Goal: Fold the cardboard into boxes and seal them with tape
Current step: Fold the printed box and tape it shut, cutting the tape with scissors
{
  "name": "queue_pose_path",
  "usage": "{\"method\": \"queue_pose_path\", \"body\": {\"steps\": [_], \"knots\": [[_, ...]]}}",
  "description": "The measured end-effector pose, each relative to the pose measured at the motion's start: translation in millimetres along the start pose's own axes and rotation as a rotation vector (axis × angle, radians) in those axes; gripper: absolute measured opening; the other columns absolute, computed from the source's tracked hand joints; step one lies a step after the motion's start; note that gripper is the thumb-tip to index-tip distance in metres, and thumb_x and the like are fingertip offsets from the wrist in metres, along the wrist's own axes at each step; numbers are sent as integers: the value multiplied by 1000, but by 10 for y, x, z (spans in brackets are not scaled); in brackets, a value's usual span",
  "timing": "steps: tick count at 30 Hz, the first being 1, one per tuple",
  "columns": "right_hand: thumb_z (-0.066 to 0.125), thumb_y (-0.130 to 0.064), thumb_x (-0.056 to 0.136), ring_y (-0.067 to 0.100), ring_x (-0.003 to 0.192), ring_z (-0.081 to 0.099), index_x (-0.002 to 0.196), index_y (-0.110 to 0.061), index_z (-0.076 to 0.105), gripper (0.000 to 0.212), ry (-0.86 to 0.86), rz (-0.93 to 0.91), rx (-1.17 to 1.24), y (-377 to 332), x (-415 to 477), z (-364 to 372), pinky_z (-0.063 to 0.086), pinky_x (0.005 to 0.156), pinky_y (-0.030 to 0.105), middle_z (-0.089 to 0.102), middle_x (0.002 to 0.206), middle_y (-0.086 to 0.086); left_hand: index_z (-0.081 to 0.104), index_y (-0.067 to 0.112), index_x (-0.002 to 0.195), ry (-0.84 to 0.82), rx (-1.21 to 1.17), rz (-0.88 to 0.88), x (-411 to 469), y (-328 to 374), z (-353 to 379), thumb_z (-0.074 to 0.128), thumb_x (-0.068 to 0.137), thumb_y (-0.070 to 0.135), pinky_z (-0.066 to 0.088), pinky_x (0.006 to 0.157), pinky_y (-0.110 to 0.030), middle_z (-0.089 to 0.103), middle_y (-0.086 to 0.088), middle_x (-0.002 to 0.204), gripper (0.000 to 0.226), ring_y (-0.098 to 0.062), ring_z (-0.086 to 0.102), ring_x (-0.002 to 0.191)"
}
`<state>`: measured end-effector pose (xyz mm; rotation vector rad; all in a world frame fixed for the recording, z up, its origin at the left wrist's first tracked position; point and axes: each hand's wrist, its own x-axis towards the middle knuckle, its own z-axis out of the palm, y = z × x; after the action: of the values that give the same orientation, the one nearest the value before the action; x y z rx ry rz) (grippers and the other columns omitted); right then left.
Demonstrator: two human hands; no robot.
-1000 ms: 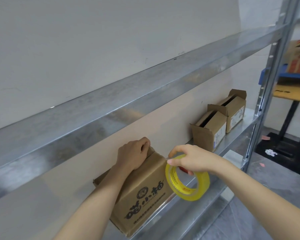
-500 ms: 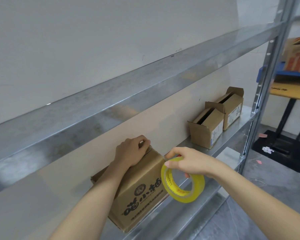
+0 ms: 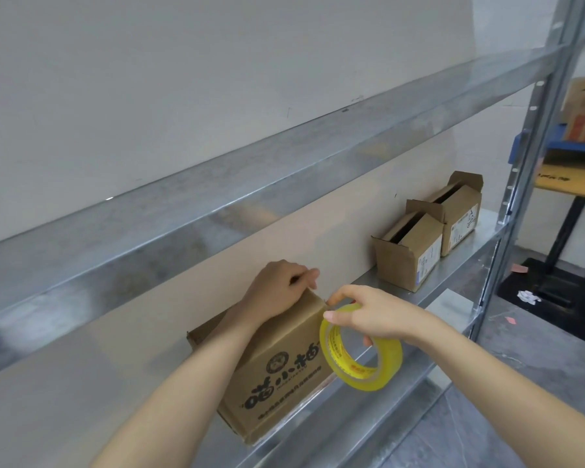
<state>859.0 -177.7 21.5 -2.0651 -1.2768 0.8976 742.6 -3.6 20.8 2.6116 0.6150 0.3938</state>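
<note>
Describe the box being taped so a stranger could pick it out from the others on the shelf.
Look at the lower metal shelf against the wall. Three cardboard boxes sit on it; take the nearest box, under the left hand, beside the yellow tape roll. Only it has big black characters on its front; the two farther boxes have open flaps and white labels.

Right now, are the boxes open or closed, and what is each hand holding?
Printed box: on the shelf, top flaps down under a hand.
Tape roll: held at the printed box's top corner.
Left hand: holds the printed box's top down, fingers curled.
Right hand: grips the tape roll.
Near small box: top flaps open.
Far small box: top flaps open.
</note>
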Motion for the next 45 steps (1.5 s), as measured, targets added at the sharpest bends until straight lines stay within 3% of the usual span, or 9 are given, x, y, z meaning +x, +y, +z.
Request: {"method": "queue_pose_path", "body": {"steps": [5, 8, 14, 23, 28, 31, 33, 40, 45], "knots": [[59, -53, 90, -3, 42, 53, 118, -31, 57, 36, 13, -15, 21, -46, 60, 1, 51, 82, 33, 72, 102, 14, 55, 24, 67, 25, 81, 10, 19, -134, 89, 43, 92, 53, 46, 74, -41, 47, 12, 63, 41, -11, 44, 73], [60, -52, 89, -2, 44, 53, 118, -30, 57, 37, 1, -21, 38, -67, 61, 6, 49, 76, 30, 72, 102, 15, 58, 13, 70, 24, 104, 24, 29, -129, 88, 36, 88, 64, 44, 73, -38, 49, 7, 68, 58, -12, 42, 78], [62, -52, 89, 5, 58, 56, 107, -21, 55, 36, 4, 9, 55, -82, -17, 68, 43, 68, 29, 72, 100, 13, 56, 12, 69, 30, 87, 38, 34, -125, 105, 51, 96, 44, 44, 73, -38, 51, 5, 70, 43, -14, 44, 82], [64, -50, 88, 3, 51, 57, 105, -17, 54, 38, 35, 14, 132, -71, -45, 149, 45, 64, 28, 72, 98, 9, 63, 20, 67, 110, 225, 175, 52, -110, 71, 58, 93, 46, 38, 78, -33, 61, 13, 73, 37, -14, 50, 88], [63, -51, 89, 4, 54, 57, 103, -17, 55, 37, 56, 9, 144, -74, -66, 175, 48, 70, 31, 72, 90, 7, 60, 22, 65, 75, 243, 71, 14, -30, 61, 51, 94, 52, 43, 70, -32, 60, 7, 72, 43, -12, 49, 94], [63, -50, 89, 6, 56, 57, 103, -18, 57, 35, 70, 24, 158, -72, -84, 171, 46, 70, 30, 63, 60, -1, 68, 17, 75, 22, 277, 50, -40, 1, 74, 36, 96, 60, 43, 80, -34, 66, 7, 82, 57, -13, 49, 103], [63, -48, 90, 6, 56, 56, 102, -19, 58, 32, 82, 24, 176, -79, -90, 174, 44, 68, 30, 60, 56, -3, 66, 25, 85, -29, 267, 26, -86, 18, 97, 37, 94, 61, 36, 89, -32, 64, 16, 96, 47, -8, 42, 112], [65, -38, 91, 5, 56, 57, 111, -11, 61, 34, 42, 4, 169, -176, -123, 149, 46, 66, 22, 63, 68, 4, 59, 28, 91, -56, 296, 21, -116, 16, 64, 44, 91, 57, 27, 85, -28, 58, 20, 103, 33, -8, 40, 117], [65, -36, 92, 12, 57, 62, 131, -14, 44, 49, 4, 24, 229, -152, -141, 167, 50, 57, 18, 64, 75, 3, 55, 28, 108, 117, 187, 50, -197, 60, 56, 57, 84, 56, 40, 80, -30, 55, 16, 100, 37, -8, 50, 100]]}}
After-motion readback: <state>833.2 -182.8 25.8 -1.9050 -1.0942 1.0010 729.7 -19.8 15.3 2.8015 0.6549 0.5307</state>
